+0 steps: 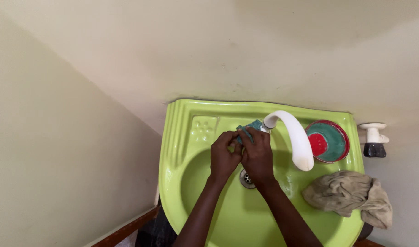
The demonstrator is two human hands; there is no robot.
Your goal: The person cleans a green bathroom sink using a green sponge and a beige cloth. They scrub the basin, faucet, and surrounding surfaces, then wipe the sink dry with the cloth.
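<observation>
Together, left hand (224,155) and right hand (257,153) grip green scrubber (250,128) — beside tap (294,137).

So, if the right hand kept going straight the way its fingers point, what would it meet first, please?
Probably the base of the white tap, just beyond the green scrubbing pad that the right hand grips; depth is unclear.

Both bare forearms reach in from the near edge, converging toward the far middle. Left hand (224,155) and right hand (257,154) meet side by side, knuckles up, fingers curled inward, pinching together.
</observation>
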